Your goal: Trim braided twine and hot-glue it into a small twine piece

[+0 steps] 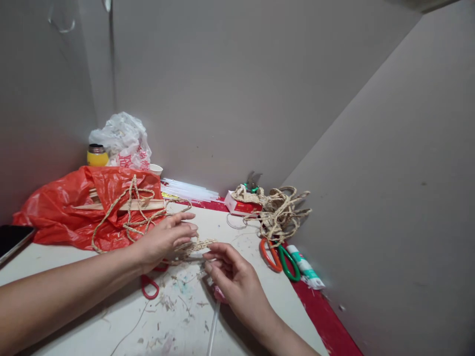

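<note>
A flat piece of braided straw cord (195,247) lies between my two hands, low over the white board. My left hand (166,242) reaches across its left side with fingers stretched out; its thumb is hidden. At the braid's right end is my right hand (237,277), fingers curved, with a gap between index finger and thumb. Whether either hand touches the braid I cannot tell. Red-handled scissors (150,288) lie partly under my left wrist. Beneath my right hand shows part of a pink object (219,294), with a thin whitish stick (213,329) below it.
Loose cord (129,207) trails over a red plastic bag (55,207) at left, beside a phone (15,242). Behind are a yellow jar (97,157) and translucent sticks (189,189). At right lie tangled cord (280,212), orange-and-green handles (272,257) and a tube (306,267). Grey walls enclose the board.
</note>
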### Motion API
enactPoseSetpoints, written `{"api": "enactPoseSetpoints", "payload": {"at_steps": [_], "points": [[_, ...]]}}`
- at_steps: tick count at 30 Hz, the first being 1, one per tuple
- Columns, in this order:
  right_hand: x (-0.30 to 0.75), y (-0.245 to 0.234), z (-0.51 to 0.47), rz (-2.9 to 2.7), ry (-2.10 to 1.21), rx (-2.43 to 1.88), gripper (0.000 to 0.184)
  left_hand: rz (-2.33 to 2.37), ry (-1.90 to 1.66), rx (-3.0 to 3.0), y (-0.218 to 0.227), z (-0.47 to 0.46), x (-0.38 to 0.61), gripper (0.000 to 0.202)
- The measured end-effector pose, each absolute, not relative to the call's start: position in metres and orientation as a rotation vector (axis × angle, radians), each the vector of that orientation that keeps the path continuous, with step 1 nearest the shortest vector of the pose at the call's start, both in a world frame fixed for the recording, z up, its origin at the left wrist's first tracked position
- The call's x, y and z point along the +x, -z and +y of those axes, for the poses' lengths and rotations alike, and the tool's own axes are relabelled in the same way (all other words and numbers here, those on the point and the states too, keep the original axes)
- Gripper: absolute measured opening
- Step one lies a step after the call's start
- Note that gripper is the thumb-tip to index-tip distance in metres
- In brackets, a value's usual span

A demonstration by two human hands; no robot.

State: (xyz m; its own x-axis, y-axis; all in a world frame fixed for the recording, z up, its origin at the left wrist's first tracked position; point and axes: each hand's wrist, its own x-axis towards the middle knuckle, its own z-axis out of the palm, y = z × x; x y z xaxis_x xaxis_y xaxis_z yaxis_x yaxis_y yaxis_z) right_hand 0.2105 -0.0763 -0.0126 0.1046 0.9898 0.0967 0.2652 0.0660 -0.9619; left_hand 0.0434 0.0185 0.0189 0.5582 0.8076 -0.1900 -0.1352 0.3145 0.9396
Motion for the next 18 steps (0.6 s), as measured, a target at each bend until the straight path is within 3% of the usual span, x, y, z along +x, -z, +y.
{"api": "enactPoseSetpoints", "payload": {"at_steps": [4, 10, 18], "points": [[0.211, 0.014, -0.080, -1.465, -0.772, -1.398, 0.024, 0.699, -0.734, 0.878, -0.017, 0.020, 0.044, 0.041], [0.216, 0.017, -0.080, -1.861, -0.504, -1.337, 0.053, 0.692, -0.705, 0.856, -0.022, 0.015, 0.043, 0.038], [0.227, 0.019, -0.072, -1.908, -0.441, -1.419, 0.055, 0.697, -0.917, 0.853, -0.047, 0.017, 0.037, 0.032]]}}
